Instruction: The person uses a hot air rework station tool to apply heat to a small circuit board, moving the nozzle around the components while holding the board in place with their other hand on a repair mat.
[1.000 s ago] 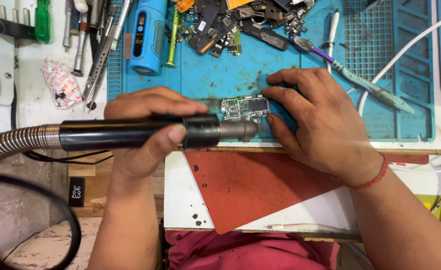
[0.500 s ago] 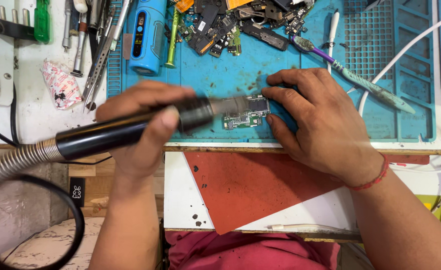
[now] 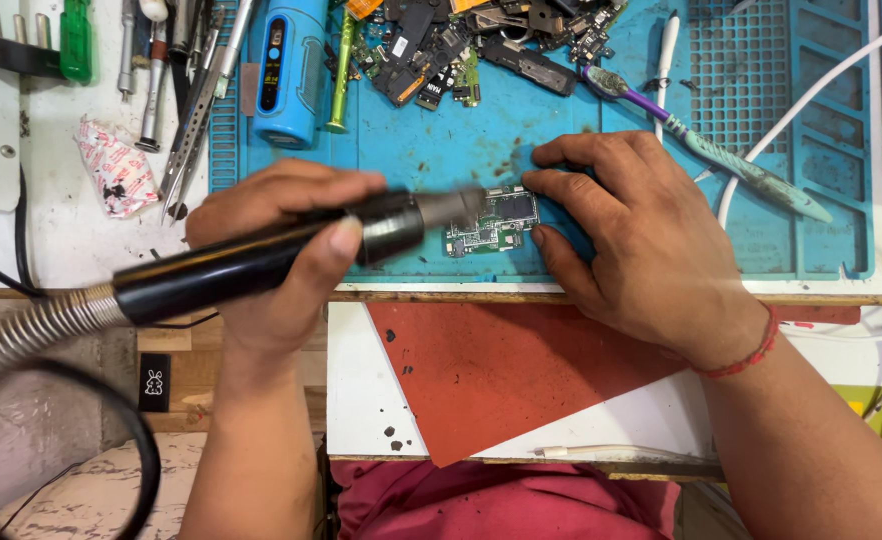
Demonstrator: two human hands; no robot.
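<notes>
Head view: a person works at a cluttered repair bench, seen from above.
Left hand [image 3: 281, 240]: wrapped around a black hot-air handpiece [image 3: 261, 258], fingers curled over the barrel and thumb pressed along its near side; a ribbed metal hose [image 3: 31, 335] trails off toward 8 o'clock.
Nozzle [image 3: 451, 207]: grey, slightly blurred, angled toward 2 o'clock, its tip over the left end of the board.
Circuit board [image 3: 496, 222]: small and green with a dark chip, lying flat on the blue work mat [image 3: 441, 150], just beyond the bench's front edge.
Right hand [image 3: 641, 235]: palm down, fingers spread; the index fingertip [image 3: 539, 183] sits at the board's 12 o'clock edge, the thumb tip [image 3: 541, 238] at its 4 o'clock corner, so the board lies pinned between them.
Wrist: a red thread band [image 3: 746, 355].
At 12 o'clock: a heap of dark phone parts [image 3: 461, 45] and a blue cylinder-shaped tool [image 3: 286, 70].
At 2 o'clock: a worn toothbrush [image 3: 706, 140].
At 6 o'clock: a red sheet [image 3: 501, 370] under the bench edge.
</notes>
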